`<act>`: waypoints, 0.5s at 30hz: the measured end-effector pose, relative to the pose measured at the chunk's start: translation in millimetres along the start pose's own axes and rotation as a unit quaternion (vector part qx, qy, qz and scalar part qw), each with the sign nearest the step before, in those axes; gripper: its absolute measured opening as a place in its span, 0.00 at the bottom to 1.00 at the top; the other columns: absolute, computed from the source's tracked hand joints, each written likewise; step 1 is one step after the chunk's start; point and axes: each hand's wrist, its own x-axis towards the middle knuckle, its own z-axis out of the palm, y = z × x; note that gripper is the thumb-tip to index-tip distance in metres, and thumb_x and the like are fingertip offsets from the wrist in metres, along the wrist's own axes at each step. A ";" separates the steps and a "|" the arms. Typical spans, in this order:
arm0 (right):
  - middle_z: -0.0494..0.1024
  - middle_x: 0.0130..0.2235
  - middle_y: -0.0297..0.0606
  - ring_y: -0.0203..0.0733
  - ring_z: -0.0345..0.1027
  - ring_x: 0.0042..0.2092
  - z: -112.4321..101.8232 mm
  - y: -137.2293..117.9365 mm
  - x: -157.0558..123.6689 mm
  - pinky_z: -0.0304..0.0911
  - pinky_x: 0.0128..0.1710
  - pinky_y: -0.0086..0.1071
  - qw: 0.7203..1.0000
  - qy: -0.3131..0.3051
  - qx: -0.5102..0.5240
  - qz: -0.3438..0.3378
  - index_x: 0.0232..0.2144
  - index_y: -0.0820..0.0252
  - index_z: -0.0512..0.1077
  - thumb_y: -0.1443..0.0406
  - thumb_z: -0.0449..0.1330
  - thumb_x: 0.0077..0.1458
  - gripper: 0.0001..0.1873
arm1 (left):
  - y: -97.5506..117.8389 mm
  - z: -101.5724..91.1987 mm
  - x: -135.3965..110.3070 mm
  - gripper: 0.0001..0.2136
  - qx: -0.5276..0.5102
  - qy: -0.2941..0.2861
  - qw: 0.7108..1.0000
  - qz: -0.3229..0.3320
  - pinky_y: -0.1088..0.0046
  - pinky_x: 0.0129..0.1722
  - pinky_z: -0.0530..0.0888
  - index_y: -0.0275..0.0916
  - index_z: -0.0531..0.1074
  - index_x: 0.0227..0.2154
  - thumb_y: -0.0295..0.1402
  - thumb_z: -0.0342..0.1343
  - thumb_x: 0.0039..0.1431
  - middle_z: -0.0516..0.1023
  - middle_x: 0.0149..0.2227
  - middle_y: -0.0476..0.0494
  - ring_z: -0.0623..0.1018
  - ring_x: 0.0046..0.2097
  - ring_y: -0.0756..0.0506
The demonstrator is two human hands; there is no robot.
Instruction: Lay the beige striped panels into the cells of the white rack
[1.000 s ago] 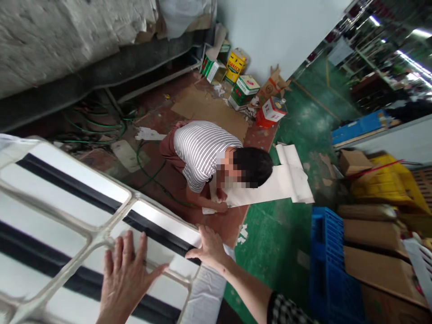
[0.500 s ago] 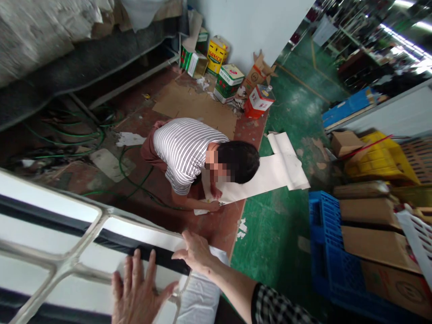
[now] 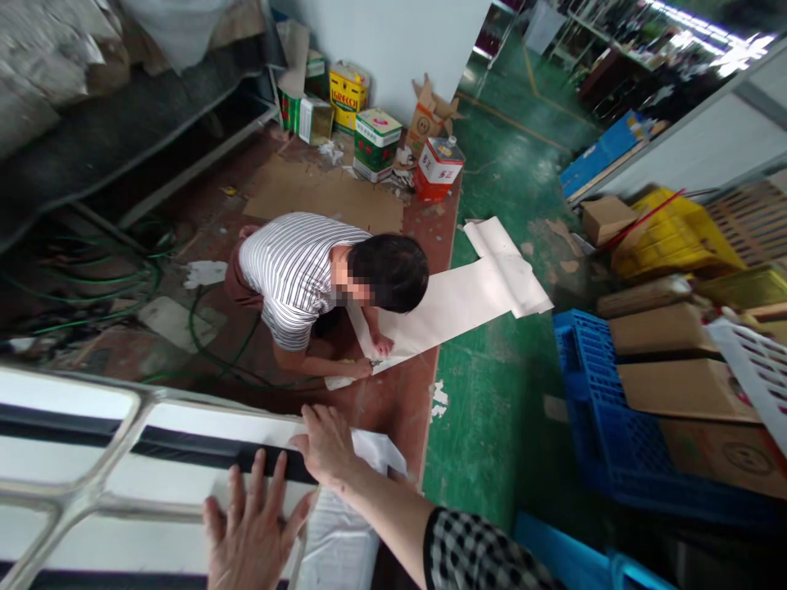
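Note:
A white panel (image 3: pixel 166 475), split by pale raised seams, carries long black strips (image 3: pixel 197 447). Flat on its white surface lies my left hand (image 3: pixel 255 524), fingers spread, with the fingertips reaching one black strip. My right hand (image 3: pixel 327 447) rests at that strip's right end. Its thumb is apart from the fingers and touches the strip, while the fingers reach the panel's far edge. I see nothing held in either hand. Wrinkled white sheeting (image 3: pixel 344 524) sits beneath my right wrist and forearm.
Beyond the panel, a co-worker in a striped shirt (image 3: pixel 295 270) bends over a long white sheet (image 3: pixel 455 307) on the floor. Metal cans, including a yellow can (image 3: pixel 348 94), stand by the wall. On the right are a blue pallet (image 3: pixel 587 393), cardboard boxes (image 3: pixel 682 385) and a yellow crate (image 3: pixel 667 233).
The view has shifted, so the surroundings sit further left. My right hand has moved closer to my left hand along the black strip. The left hand stays flat on the panel.

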 end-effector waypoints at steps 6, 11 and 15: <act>0.42 0.70 0.40 0.52 0.36 0.69 -14.2 8.5 -108.1 0.43 0.66 0.55 0.995 0.093 0.011 -0.044 0.68 0.54 0.41 0.64 0.62 0.56 0.46 | 15.7 3.2 -29.3 0.28 0.011 -0.002 1.000 0.003 0.41 0.66 0.44 0.41 0.40 0.68 0.42 0.34 0.68 0.47 0.70 0.39 0.42 0.70 0.34; 0.54 0.67 0.43 0.55 0.50 0.65 2.1 61.0 -227.7 0.53 0.63 0.54 0.995 0.049 0.017 -0.091 0.65 0.56 0.52 0.71 0.64 0.50 0.43 | 31.2 6.2 -55.1 0.27 0.010 -0.003 1.000 -0.001 0.45 0.66 0.48 0.40 0.45 0.67 0.41 0.36 0.68 0.52 0.68 0.38 0.44 0.70 0.36; 0.70 0.58 0.40 0.52 0.68 0.53 0.9 111.8 -304.1 0.68 0.51 0.47 0.996 -0.037 0.024 -0.084 0.55 0.48 0.67 0.62 0.66 0.53 0.27 | 62.0 -4.7 -79.4 0.29 -0.014 0.014 0.999 -0.043 0.44 0.65 0.51 0.44 0.41 0.68 0.40 0.40 0.67 0.53 0.68 0.38 0.47 0.70 0.37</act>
